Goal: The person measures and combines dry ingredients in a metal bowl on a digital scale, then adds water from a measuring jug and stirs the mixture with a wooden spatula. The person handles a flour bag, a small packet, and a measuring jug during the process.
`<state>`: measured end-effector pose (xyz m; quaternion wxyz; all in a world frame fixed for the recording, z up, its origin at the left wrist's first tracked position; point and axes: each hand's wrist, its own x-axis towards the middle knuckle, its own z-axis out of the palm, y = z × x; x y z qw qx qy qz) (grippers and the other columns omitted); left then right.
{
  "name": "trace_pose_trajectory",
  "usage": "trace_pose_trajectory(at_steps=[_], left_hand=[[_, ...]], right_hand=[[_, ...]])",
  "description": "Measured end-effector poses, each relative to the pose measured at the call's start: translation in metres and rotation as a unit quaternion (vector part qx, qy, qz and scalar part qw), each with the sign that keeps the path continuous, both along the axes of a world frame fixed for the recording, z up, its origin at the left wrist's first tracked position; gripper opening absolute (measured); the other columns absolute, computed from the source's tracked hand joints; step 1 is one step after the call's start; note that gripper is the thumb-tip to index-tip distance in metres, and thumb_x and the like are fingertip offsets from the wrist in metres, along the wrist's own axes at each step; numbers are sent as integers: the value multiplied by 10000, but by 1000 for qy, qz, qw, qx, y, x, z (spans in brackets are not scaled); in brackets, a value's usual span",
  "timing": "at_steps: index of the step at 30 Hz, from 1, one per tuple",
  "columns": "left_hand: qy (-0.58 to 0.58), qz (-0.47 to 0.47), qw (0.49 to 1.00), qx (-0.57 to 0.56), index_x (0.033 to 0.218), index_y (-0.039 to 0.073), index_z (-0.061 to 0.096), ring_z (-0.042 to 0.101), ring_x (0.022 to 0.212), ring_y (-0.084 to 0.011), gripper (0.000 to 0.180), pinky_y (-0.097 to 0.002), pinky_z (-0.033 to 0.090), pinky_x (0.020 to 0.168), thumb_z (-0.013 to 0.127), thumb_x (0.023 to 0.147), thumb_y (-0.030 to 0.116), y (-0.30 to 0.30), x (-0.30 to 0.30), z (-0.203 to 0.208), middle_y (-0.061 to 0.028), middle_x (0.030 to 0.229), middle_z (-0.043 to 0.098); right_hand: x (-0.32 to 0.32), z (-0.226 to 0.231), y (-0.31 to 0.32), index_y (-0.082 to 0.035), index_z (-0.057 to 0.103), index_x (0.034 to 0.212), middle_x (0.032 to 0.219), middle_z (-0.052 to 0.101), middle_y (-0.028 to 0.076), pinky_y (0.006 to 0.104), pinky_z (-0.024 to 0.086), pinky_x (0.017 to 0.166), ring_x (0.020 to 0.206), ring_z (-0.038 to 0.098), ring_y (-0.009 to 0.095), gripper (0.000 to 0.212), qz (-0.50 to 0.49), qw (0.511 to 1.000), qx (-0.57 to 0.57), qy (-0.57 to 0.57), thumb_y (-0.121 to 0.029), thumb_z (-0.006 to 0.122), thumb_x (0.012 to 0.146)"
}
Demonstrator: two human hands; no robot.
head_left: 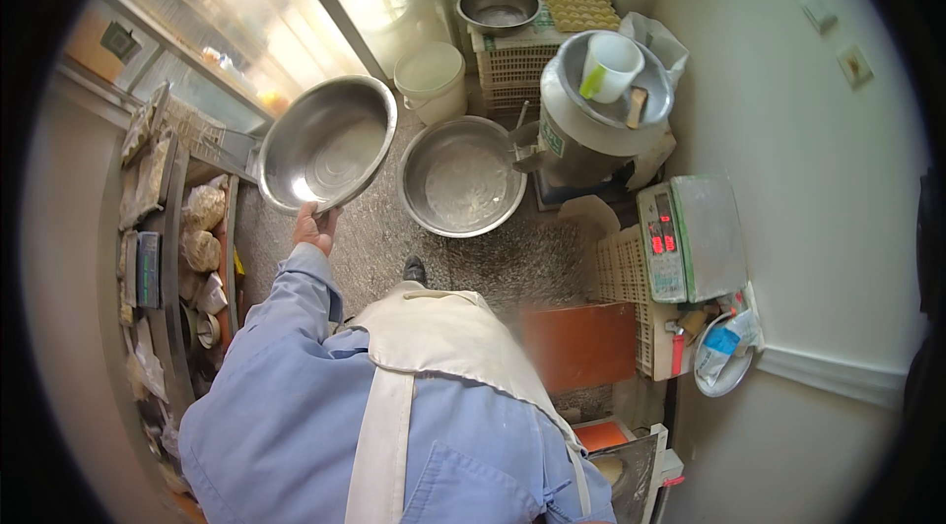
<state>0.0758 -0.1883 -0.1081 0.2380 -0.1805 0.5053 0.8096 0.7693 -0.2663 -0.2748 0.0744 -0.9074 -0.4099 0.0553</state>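
Observation:
My left hand (316, 228) is closed on the near rim of a wide stainless steel basin (335, 135), which hangs tilted over the floor at the left. A second steel basin (461, 177) stands on the floor just right of it, with whitish smears inside. Behind the two, a white plastic bucket (431, 81) stands by the glass door. Out of sight is my right hand; only the sleeve and shoulder on that side show.
At the left are shelves (175, 219) with bags. A big metal drum (581, 155) carries a bowl with a white-and-green jug (611, 66). Right of me, a digital scale (665, 243) sits on a crate. Stacked crates (517, 66) hold another steel bowl (499, 7) and an egg tray (579, 8).

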Motion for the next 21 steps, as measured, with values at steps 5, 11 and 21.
trace_pose_trajectory(at_steps=[5, 11, 21], left_hand=[[15, 11, 1000, 3, 928, 13, 502, 581, 832, -238, 217, -337, 515, 785, 569, 730, 69, -19, -45, -20, -107, 878, 571], [-4, -24, 999, -44, 886, 27, 519, 569, 822, -194, 172, -346, 478, 815, 577, 733, 77, -50, -120, -34, -74, 866, 560], [-57, -41, 998, -8, 770, 65, 536, 567, 748, -161, 76, -313, 488, 758, 596, 722, 69, -68, -181, -56, -30, 767, 573]], right_hand=[[-49, 40, 80, 17, 576, 795, 753, 573, 210, 427, 442, 604, 717, 558, 362, 349, 159, 979, -130, -16, -322, 499, 824], [-182, 87, 227, 57, 510, 863, 848, 564, 190, 351, 467, 531, 656, 551, 295, 273, 39, 957, 131, 255, -208, 484, 807], [-399, 186, 427, 7, 427, 1040, 944, 518, 119, 307, 487, 557, 684, 560, 228, 350, 98, 727, 216, 645, -247, 537, 826]])
